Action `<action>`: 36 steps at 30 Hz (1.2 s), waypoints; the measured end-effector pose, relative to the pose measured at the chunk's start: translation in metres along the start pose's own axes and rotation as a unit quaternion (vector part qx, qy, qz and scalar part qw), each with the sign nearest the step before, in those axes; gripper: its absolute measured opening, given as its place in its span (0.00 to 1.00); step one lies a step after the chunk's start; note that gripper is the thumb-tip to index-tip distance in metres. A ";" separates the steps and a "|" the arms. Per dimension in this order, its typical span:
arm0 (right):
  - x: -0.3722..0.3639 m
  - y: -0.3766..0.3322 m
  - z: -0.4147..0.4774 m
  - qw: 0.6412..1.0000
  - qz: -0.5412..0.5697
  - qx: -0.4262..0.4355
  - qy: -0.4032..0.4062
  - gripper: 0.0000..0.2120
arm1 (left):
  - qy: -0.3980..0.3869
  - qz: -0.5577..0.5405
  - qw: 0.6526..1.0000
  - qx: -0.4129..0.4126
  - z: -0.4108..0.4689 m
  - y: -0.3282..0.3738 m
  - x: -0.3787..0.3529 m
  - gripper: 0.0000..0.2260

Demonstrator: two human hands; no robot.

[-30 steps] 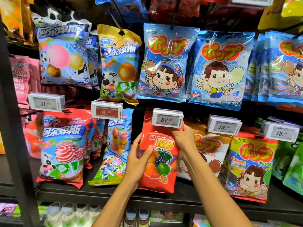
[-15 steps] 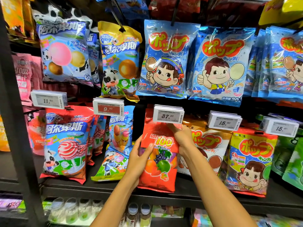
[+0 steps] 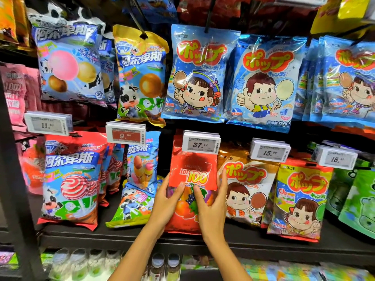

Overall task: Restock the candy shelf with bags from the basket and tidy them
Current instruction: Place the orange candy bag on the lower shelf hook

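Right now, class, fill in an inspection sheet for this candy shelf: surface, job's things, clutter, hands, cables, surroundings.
Surface: dark shelf board, bags standing on it.
Job's things: red plastic LOT 100 gummy bag, upright under the 37.20 price tag; basket not in view.
Clutter: green-and-blue cow bag slumped on the shelf, left of the red bag.
Hands: left hand and right hand both on the red bag's front, fingers spread.
Cables: nothing seen.
Surroundings: blue lollipop bags hanging above; bottles below.
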State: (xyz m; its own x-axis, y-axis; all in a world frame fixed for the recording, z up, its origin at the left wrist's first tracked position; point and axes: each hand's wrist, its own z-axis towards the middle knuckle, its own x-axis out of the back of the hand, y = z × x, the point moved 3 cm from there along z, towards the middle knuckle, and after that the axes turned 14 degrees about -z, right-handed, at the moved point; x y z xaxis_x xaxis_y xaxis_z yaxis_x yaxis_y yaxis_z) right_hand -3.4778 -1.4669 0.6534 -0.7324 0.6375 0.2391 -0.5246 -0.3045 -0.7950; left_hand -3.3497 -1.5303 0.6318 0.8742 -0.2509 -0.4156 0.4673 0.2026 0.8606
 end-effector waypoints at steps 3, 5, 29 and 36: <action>0.000 0.001 -0.004 0.999 -0.023 0.031 -0.013 0.35 | 0.052 0.119 0.991 -0.037 -0.001 0.002 0.002 0.23; 0.000 0.003 -0.003 0.999 -0.028 0.040 -0.022 0.29 | 0.067 0.215 0.971 -0.077 -0.003 0.006 0.002 0.22; -0.011 0.016 0.023 0.998 -0.052 0.035 -0.028 0.27 | 0.085 0.202 0.971 -0.093 0.005 -0.006 -0.006 0.28; -0.018 0.019 0.036 0.998 -0.049 0.033 -0.033 0.26 | 0.088 0.201 0.973 -0.073 0.022 -0.012 -0.006 0.26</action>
State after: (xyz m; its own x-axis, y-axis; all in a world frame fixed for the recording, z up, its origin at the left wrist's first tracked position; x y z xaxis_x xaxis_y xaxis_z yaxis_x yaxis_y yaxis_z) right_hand -3.4901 -1.5100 0.6538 -0.7020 0.6188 0.3524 -0.6215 -0.2908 -0.7274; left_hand -3.3633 -1.5524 0.6305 0.9932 0.0401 -0.1091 0.0853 0.3856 0.9187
